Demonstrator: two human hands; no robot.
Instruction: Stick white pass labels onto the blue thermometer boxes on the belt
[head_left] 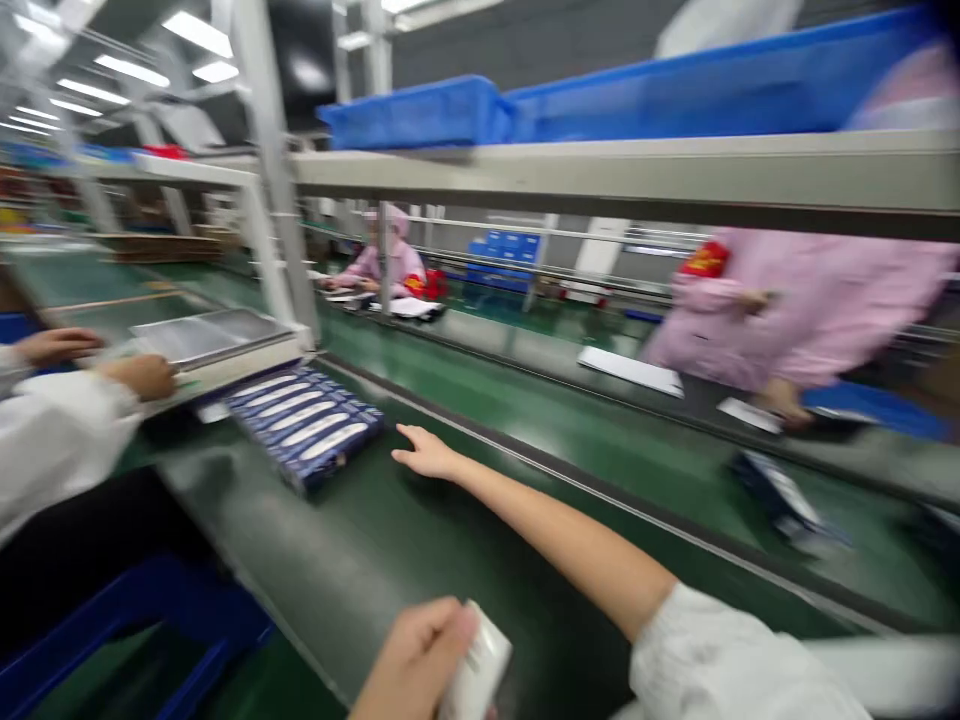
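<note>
My right hand (424, 455) reaches out over the green conveyor belt (450, 540), fingers stretched flat and empty. It lies just right of a row of dark blue boxes with white labels (304, 420), close to them but apart. Low at the bottom edge, my left hand (416, 665) is closed round a small white object (480, 672) that I cannot name. The picture is smeared by motion.
At the left a co-worker in a white sleeve has a hand (142, 376) by a metal tray (206, 335). People in pink coats (810, 310) work across the belt. Blue bins (420, 112) sit on an overhead shelf. Another blue box (780, 495) lies further right.
</note>
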